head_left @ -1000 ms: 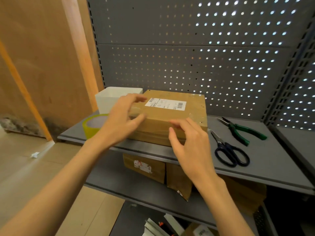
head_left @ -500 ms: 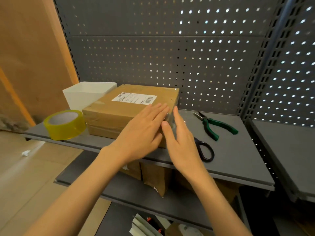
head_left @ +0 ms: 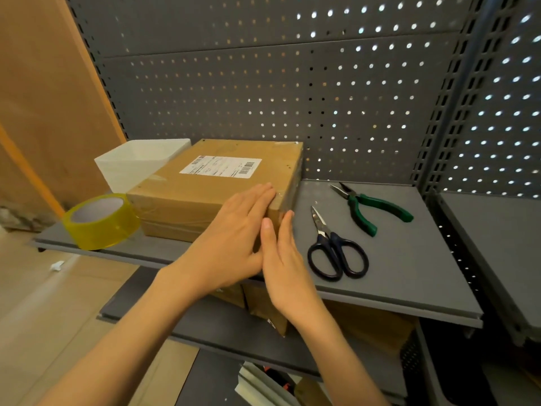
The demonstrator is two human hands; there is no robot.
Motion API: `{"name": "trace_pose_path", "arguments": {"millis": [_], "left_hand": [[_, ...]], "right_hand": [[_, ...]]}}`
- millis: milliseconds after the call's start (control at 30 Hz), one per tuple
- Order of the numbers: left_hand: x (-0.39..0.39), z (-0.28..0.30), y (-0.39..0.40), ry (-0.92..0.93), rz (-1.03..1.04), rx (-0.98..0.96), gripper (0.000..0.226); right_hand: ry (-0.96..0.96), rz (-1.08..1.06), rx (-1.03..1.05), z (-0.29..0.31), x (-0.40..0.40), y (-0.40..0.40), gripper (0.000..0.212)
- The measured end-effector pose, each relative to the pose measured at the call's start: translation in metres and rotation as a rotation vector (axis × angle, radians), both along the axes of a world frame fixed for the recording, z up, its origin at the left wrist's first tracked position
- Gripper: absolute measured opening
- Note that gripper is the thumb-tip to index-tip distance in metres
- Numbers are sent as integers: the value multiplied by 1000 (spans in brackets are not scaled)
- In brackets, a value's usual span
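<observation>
The box (head_left: 205, 194) sits toward the shelf's (head_left: 395, 259) back edge. The left hand (head_left: 231, 244) presses flat on its top, the right hand (head_left: 284, 259) flat against its right side, both stretched straight, gripping nothing.

The left hand (head_left: 234, 238) and right hand (head_left: 285, 268) have slid to the box's (head_left: 205, 194) right corner.

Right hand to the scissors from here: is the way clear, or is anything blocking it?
Probably yes. The right hand lies flat against the box, holding nothing; the scissors lie just to its right on the same shelf, bare surface between. The pliers sit farther back.
</observation>
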State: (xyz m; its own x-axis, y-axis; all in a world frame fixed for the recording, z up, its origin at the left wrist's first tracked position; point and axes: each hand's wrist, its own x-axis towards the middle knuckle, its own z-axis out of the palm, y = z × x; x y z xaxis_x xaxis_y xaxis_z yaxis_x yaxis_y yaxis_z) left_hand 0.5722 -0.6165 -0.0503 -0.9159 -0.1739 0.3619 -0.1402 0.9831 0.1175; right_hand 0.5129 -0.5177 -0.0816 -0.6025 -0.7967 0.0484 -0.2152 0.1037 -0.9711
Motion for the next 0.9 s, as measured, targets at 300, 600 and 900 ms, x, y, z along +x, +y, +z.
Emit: {"name": "trace_pose_path", "arguments": {"millis": [300, 600, 900], "left_hand": [[10, 1, 3, 40, 109, -26, 73], [14, -7, 1, 98, 89, 14, 68], [10, 12, -11, 100, 104, -117, 67]], "right_hand": [[599, 4, 4, 27, -25, 10, 53], [880, 54, 313, 41, -47, -18, 50], [607, 83, 36, 42, -37, 4, 49]]}}
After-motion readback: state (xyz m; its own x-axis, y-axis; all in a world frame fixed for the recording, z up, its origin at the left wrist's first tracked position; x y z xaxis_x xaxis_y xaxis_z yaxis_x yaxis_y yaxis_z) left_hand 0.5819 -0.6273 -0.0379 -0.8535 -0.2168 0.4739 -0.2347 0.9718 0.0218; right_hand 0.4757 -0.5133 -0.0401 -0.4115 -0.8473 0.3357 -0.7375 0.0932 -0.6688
